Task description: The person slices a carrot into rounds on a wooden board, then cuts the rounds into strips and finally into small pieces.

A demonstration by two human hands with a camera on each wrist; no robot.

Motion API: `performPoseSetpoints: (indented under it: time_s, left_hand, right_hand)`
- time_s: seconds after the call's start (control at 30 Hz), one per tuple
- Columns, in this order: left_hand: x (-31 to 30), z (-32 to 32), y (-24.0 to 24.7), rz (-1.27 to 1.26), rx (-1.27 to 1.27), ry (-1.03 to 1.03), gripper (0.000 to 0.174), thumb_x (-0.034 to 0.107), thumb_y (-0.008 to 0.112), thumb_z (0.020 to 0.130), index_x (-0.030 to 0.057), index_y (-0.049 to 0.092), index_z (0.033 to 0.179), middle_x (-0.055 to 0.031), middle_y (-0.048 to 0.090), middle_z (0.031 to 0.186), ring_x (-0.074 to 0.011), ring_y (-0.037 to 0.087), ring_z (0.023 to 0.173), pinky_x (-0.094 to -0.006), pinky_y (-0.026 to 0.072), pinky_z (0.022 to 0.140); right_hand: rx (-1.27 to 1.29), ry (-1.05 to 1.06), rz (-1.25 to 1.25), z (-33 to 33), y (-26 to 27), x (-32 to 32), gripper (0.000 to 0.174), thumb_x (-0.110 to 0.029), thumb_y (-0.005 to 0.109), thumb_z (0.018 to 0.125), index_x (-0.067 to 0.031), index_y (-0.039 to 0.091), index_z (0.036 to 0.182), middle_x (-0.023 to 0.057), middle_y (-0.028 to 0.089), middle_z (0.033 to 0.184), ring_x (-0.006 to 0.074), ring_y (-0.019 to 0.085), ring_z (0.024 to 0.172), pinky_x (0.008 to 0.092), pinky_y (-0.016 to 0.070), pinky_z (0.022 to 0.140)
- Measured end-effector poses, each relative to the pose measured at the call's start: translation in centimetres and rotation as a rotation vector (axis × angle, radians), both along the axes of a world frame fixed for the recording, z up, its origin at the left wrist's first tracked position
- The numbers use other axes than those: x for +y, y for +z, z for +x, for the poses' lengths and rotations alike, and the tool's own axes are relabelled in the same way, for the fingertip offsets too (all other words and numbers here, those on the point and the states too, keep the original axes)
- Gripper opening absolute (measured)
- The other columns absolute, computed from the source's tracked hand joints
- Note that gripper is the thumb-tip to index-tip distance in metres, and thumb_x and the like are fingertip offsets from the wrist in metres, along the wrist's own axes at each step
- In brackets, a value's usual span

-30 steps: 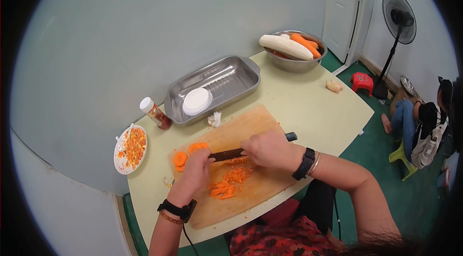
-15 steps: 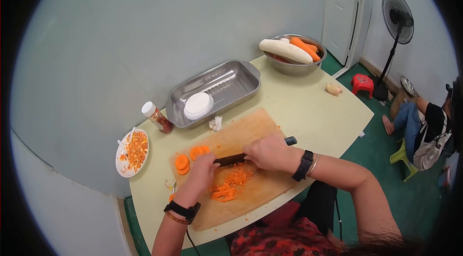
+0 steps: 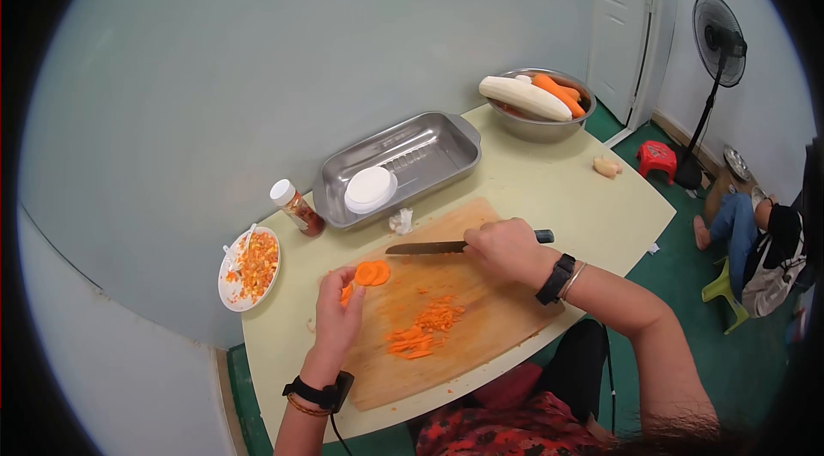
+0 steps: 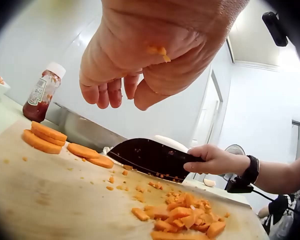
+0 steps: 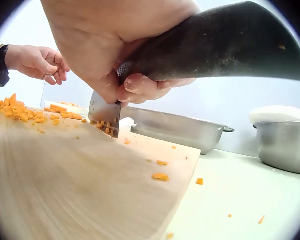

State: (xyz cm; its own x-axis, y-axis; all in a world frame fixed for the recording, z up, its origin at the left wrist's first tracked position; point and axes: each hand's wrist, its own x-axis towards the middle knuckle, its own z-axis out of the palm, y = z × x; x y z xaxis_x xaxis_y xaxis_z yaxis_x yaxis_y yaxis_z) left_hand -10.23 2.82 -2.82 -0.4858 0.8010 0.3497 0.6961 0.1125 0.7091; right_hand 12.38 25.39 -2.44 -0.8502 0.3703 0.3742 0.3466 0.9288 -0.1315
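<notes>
In the head view the right hand [image 3: 508, 247] grips a knife [image 3: 427, 248] by its black handle, the blade over the upper part of the wooden cutting board [image 3: 481, 327]. The left hand [image 3: 338, 312] hovers above the carrot slices [image 3: 372, 273] at the board's left; in the left wrist view its fingers hang loosely bent, holding nothing, with carrot bits stuck to the palm. Chopped carrot [image 3: 438, 315] lies in a heap mid-board, with strips beside it. Small carrot bits cling to the blade [image 5: 104, 117] in the right wrist view.
Behind the board stand a metal tray [image 3: 439, 147] holding a white lidded container [image 3: 371, 190], and a sauce bottle [image 3: 297, 208]. A plate of diced food [image 3: 250, 268] is at the left. A metal bowl of vegetables [image 3: 538, 127] is at the back right; a person sits beyond the table.
The left hand has let go of the blade's front end and moved left toward the slices. The right hand has lifted the knife up and away from the chopped heap.
</notes>
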Motion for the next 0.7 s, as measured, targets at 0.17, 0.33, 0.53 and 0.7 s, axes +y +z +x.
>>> performPoseSetpoints:
  time_s: [0.17,0.33,0.53,0.7]
  left_hand:
    - [-0.4,0.3,-1.0,0.017,-0.019,-0.030,0.030,0.003,0.059,0.090,0.0018,0.053,0.120,-0.0095,0.059,0.113,-0.0192,0.057,0.109,-0.0325,0.0441,0.093]
    - [0.1,0.8,-1.2,-0.014,0.016,-0.064,0.030,0.004,0.060,0.088,-0.0013,0.054,0.117,-0.0164,0.059,0.111,-0.0279,0.057,0.107,-0.0357,0.0440,0.095]
    - [0.7,2.9,0.7,-0.056,0.110,-0.227,0.025,0.009,0.062,0.091,0.0006,0.058,0.114,-0.0132,0.061,0.107,-0.0250,0.059,0.104,-0.0332,0.0454,0.091]
    - [1.1,3.1,0.8,-0.150,0.090,-0.234,0.016,0.007,0.065,0.086,0.0000,0.061,0.100,-0.0156,0.061,0.092,-0.0335,0.058,0.092,-0.0387,0.0461,0.082]
  right_hand:
    - [-0.052,0.034,-0.021,1.5,0.3,-1.7,0.021,-0.026,0.062,0.087,-0.0094,0.057,0.076,0.0087,0.060,0.062,0.0305,0.062,0.058,0.0426,0.0467,0.050]
    - [-0.057,0.140,-0.011,3.6,0.9,-3.1,0.020,-0.024,0.063,0.085,-0.0091,0.056,0.075,0.0083,0.058,0.060,0.0298,0.061,0.056,0.0424,0.0462,0.049]
    - [0.021,0.180,-0.060,3.7,2.7,-3.9,0.018,-0.020,0.062,0.084,-0.0092,0.055,0.072,0.0082,0.057,0.060,0.0299,0.061,0.057,0.0426,0.0460,0.050]
    - [0.059,0.194,-0.067,2.4,2.4,-4.2,0.019,-0.021,0.062,0.084,-0.0088,0.054,0.072,0.0082,0.057,0.060,0.0294,0.060,0.057,0.0425,0.0456,0.050]
